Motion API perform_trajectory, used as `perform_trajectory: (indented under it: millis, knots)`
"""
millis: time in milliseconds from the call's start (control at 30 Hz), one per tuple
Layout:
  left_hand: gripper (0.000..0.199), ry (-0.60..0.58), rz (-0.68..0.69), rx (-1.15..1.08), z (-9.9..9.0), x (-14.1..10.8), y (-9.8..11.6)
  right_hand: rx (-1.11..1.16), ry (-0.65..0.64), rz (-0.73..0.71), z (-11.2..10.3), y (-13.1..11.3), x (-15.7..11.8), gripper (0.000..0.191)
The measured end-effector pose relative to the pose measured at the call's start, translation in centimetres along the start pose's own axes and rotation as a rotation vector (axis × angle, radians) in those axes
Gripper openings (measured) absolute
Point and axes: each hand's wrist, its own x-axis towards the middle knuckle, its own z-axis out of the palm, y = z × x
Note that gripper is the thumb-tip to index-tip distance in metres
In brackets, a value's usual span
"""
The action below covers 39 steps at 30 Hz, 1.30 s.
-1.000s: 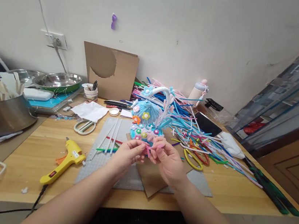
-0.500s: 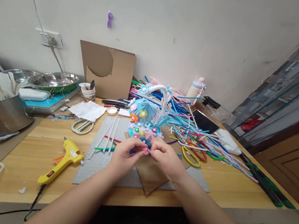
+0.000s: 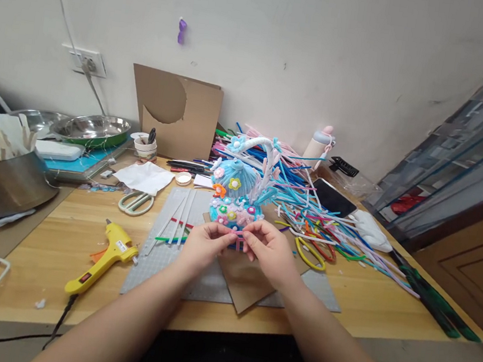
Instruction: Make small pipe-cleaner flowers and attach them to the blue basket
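Between my two hands is a small piece of pink pipe cleaner (image 3: 239, 235), bent, its exact shape too small to make out. My left hand (image 3: 207, 244) pinches it from the left with thumb and forefinger. From the other side my right hand (image 3: 268, 250) grips it the same way, fingers curled. Just behind them stands a light-blue pipe-cleaner basket (image 3: 215, 212) covered in colourful flowers, with a white arched handle (image 3: 259, 142) and a domed blue lid (image 3: 241, 180). A brown cardboard piece (image 3: 241, 291) lies under my hands on the grey cutting mat (image 3: 144, 278).
A yellow hot glue gun (image 3: 106, 258) and scissors (image 3: 136, 203) lie on the left. Several loose pipe cleaners (image 3: 295, 182) spread behind and right of the basket. A phone (image 3: 332, 198), a bottle (image 3: 318, 146) and a metal pot of sticks (image 3: 4, 188) stand or lie farther out.
My fingers have shifted on the pink pipe cleaner, and more of it shows between them, with a strand hanging down. My right hand has turned slightly. The view has moved a little.
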Motion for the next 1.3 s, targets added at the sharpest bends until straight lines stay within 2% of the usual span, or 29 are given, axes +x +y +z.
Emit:
perform_trajectory:
  millis: [67,167,233,300,500,600,733,867,1033,1167,1300]
  knots:
    - [0.033,-0.011,-0.029,-0.023,0.0,0.1,-0.1,-0.06,0.018,-0.013,0.0,-0.1,0.0,0.018]
    - [0.031,-0.016,-0.041,-0.019,0.0,0.0,-0.1,-0.337,0.03,-0.139,-0.2,-0.5,-0.1,0.01]
    - [0.028,-0.014,-0.031,-0.002,0.0,-0.1,0.0,-0.48,0.002,-0.199,-0.3,-0.7,-0.1,0.012]
    - [0.026,-0.027,-0.019,0.011,-0.1,-0.2,0.1,-0.513,-0.032,-0.194,-0.4,-0.7,0.0,0.014]
    - [0.031,-0.127,-0.024,-0.02,-0.2,-0.1,0.4,-0.23,-0.003,-0.005,-0.9,0.1,0.5,0.019]
    - [0.031,-0.104,-0.042,-0.044,-0.3,0.1,0.1,-0.043,-0.029,0.062,-1.0,0.2,0.6,0.022]
    - [0.03,-0.062,-0.074,-0.089,-0.5,0.3,-0.2,0.149,0.013,0.054,-0.9,0.3,0.6,0.025]
    - [0.028,-0.072,-0.096,-0.12,-0.4,0.2,-0.1,0.096,0.029,0.046,-0.8,0.5,0.6,0.023]
    - [0.024,-0.099,-0.113,-0.174,-0.3,0.1,0.1,-0.043,-0.052,0.026,-0.5,0.5,0.5,0.016]
    - [0.027,-0.068,-0.15,-0.281,-0.4,0.3,0.0,0.063,-0.003,-0.005,-0.4,0.7,0.6,0.023]
    - [0.028,-0.067,-0.191,-0.366,-0.4,0.4,0.0,0.014,0.016,-0.019,-0.2,0.9,0.6,0.021]
